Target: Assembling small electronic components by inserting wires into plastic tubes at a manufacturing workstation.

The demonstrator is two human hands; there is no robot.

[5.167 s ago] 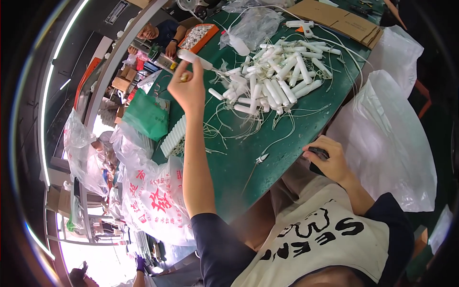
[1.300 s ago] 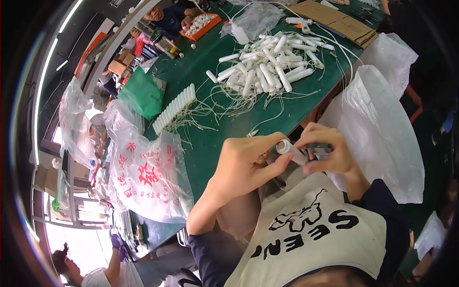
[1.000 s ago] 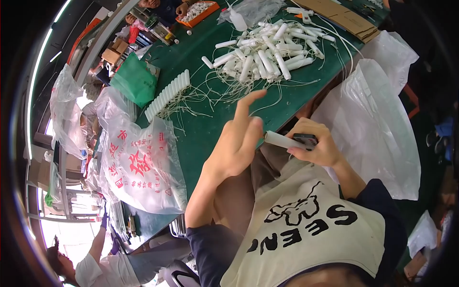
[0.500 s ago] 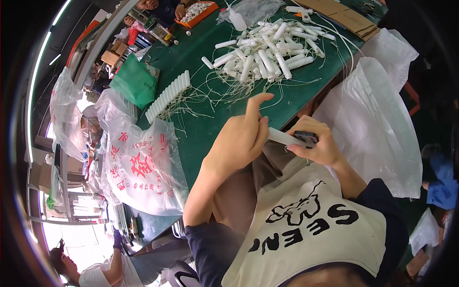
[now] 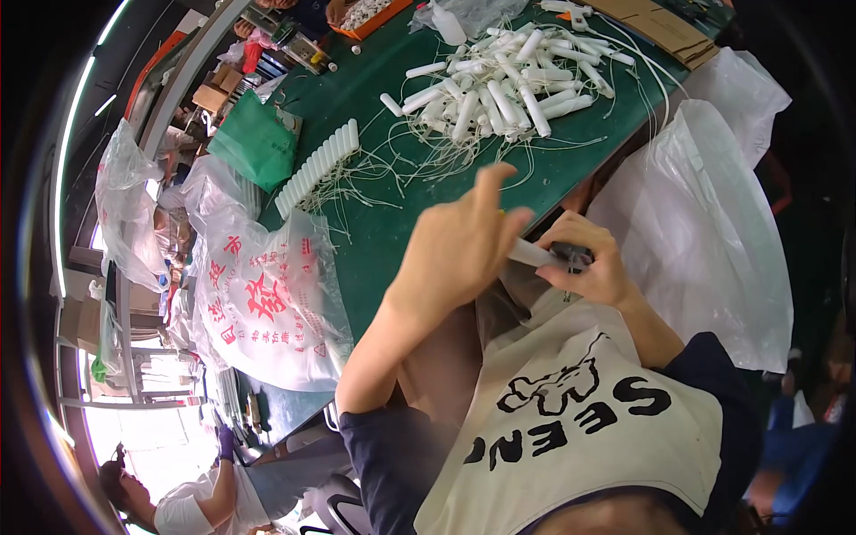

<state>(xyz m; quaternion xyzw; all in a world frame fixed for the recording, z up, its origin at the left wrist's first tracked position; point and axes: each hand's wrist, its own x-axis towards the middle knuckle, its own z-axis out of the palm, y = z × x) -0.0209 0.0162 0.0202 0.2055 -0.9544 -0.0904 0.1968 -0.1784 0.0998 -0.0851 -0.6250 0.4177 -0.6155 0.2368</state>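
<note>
A white tube runs between my two hands in front of my apron. My right hand is closed around its right end, and a small dark piece shows between those fingers. My left hand is at the tube's other end with the index finger raised and the thumb out. A small yellowish spot shows between that finger and thumb; the other fingers are hidden behind the hand. Beyond lie a loose pile of white tubes with thin wires and a neat row of similar tubes on the green table.
A green bag and a printed clear plastic bag sit at the left. A large white sack hangs at the right edge. Behind the pile are a white bottle, a glue gun and cardboard. Other people work nearby.
My left thumb has lifted and spread away, and the left hand has turned slightly. The tube is tilted a little more, still in my right hand. The view has shifted slightly.
</note>
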